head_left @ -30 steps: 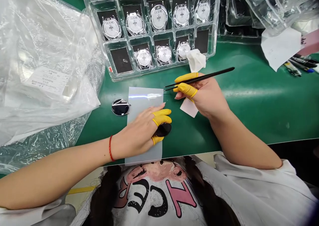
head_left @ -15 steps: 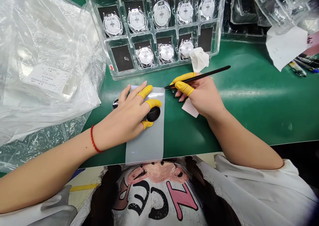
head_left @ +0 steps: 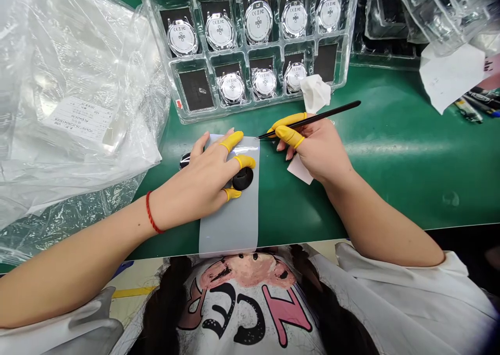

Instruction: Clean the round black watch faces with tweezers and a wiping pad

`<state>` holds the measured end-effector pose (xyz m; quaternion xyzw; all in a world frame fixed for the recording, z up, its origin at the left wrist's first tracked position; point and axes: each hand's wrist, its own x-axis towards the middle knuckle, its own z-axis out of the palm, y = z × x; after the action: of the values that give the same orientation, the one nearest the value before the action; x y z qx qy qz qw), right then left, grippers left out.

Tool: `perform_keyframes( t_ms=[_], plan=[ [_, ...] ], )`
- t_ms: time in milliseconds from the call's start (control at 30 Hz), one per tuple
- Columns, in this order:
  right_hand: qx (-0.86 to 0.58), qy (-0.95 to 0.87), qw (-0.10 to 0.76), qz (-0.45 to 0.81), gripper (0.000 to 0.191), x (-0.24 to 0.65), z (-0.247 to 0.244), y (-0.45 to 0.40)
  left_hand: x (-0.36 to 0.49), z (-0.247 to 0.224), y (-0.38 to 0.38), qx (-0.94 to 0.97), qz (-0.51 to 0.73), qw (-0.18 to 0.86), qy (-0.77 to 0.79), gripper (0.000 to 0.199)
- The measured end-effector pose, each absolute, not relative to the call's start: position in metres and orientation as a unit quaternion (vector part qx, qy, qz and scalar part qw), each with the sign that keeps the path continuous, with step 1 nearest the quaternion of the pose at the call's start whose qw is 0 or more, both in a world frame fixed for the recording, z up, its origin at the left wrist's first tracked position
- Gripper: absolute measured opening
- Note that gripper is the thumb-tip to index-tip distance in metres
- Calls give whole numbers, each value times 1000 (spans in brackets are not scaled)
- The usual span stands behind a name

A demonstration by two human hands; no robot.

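My left hand (head_left: 209, 175) lies over a translucent film sheet (head_left: 228, 230), with yellow finger cots on the thumb and two fingers. Its thumb and index finger close around a round black piece (head_left: 242, 179) resting on the sheet. The middle fingertip presses on the film near its top edge. Partly hidden behind this hand is a shiny black rounded thing (head_left: 185, 161). My right hand (head_left: 312, 141), also in yellow finger cots, pinches black tweezers (head_left: 328, 113). Their tips touch or hover at the sheet's upper right corner; I cannot tell which.
Ahead stands a clear plastic tray (head_left: 265, 98) with several round silver watch bodies. A crumpled white tissue (head_left: 315, 93) leans on its front edge. Plastic bags (head_left: 78, 47) cover the left side. A pinkish paper piece (head_left: 299, 169) lies below my right hand; pens (head_left: 482, 102) are far right.
The whole view has shifted slightly, so the tray and bags appear a little further right. Both hands keep nearly the same pose, the tweezers still at the sheet's corner.
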<state>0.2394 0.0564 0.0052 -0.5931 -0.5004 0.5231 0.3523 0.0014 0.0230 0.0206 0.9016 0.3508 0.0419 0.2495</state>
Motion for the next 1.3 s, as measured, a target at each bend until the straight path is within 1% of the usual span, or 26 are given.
perform_keyframes(
  t_ms=[100,167,467,700,900,1067,1200,1300],
  plan=[
    [-591,-501,354,523,44,239,6,56,2,23,24,902,31,250,351,38],
    [-594,-502,353,520,44,238,6,56,2,24,24,903,29,248,350,38],
    [-607,-495,345,517,29,236,9,58,2,23,23,904,10,241,353,33],
    [-600,-488,349,529,22,233,10,59,2,24,23,908,-2,232,349,31],
    [-581,-517,358,517,26,235,7,57,4,25,23,905,-4,240,351,36],
    [-544,-567,387,483,26,236,11,47,5,26,24,902,-10,249,352,38],
    [-534,-590,399,456,19,239,21,38,4,24,25,903,-13,247,351,41],
    [-526,-586,428,443,13,248,33,35,3,23,24,905,-14,247,346,43]
  ],
)
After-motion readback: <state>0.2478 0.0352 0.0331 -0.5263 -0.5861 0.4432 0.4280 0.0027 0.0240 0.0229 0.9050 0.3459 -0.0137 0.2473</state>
